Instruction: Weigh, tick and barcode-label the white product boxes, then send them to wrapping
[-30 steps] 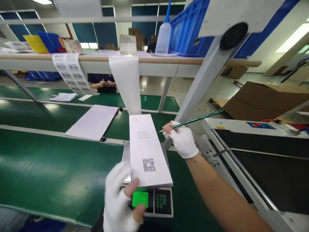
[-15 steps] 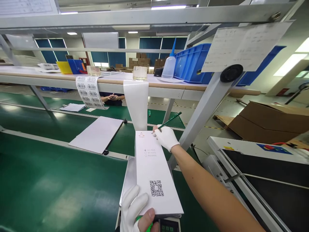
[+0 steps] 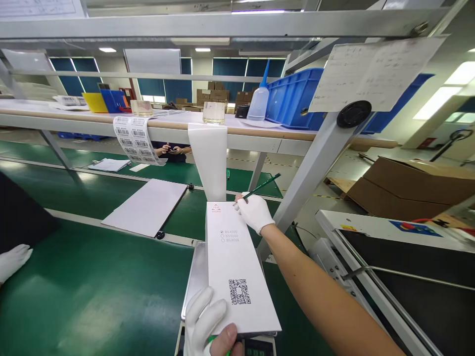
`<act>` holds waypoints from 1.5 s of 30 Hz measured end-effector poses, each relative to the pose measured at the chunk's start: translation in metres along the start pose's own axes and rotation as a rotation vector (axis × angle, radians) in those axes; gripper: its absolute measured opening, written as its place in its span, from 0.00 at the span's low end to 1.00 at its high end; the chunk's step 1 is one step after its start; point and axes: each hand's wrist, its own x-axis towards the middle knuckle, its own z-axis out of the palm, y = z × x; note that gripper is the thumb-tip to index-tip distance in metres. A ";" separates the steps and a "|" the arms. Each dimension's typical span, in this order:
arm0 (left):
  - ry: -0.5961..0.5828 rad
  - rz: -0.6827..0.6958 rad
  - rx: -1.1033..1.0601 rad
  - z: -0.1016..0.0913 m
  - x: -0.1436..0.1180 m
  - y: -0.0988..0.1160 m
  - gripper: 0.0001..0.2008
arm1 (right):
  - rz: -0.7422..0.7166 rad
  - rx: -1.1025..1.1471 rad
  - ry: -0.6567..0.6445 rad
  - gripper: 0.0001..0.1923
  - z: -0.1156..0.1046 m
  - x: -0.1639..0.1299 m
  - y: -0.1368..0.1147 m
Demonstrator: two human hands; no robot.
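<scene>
A long white box (image 3: 237, 262) with a QR code and a ticked "BS 4500" line lies on a metal tray (image 3: 193, 277), over what looks like a scale with a digital display (image 3: 256, 347). My left hand (image 3: 208, 321), gloved with a bare thumb, grips the box's near left corner. Something green peeks out beneath that thumb; I cannot make out what. At the far end of the box, my right hand (image 3: 254, 211), also gloved with bare fingertips, pinches a slim green pen or pencil (image 3: 264, 183). Its tip is hidden by the fingers.
A blank label strip (image 3: 210, 163) hangs from the shelf behind the box, and barcode labels (image 3: 136, 141) hang further left. White sheets (image 3: 148, 205) lie across the green belt. Another person's gloved hand (image 3: 15, 262) is at the left edge beside a black shape (image 3: 22, 212). A metal post (image 3: 300, 188) stands right.
A co-worker's gloved hand and a black shape have come into view at the left edge. My view has shifted slightly. Both my hands keep nearly the same places on the box and pen.
</scene>
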 end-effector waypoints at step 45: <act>0.323 0.400 0.614 -0.125 0.388 0.041 0.17 | -0.812 -0.654 0.274 0.10 -0.051 0.118 -0.162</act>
